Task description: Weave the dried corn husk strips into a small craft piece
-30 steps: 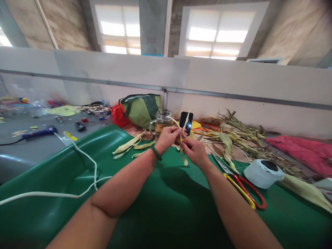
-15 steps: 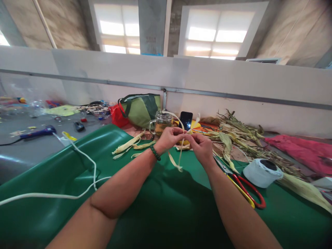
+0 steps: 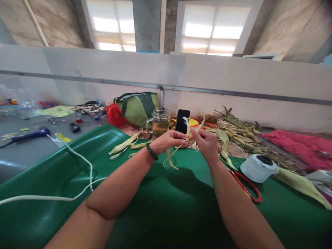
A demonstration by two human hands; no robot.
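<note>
Pale corn husk strips hang and cross between my hands above the green sheet. My left hand, with a dark bead bracelet at its wrist, pinches the strips where they cross. Close beside it on the right, my right hand pinches a strip, its fingertips a little higher than the left ones. One strip end stands up in front of the black phone. Behind my left hand is a glass mug of amber liquid.
On the right lie red-handled scissors, a white twine spool, dried husks and pink cloth. Leftward are husk pieces, a green bag, a white cord and a blue tool.
My hands have moved slightly apart, and the strip loop that arched above them is now an upright end. The view has shifted slightly. My right forearm now covers more of the scissors.
</note>
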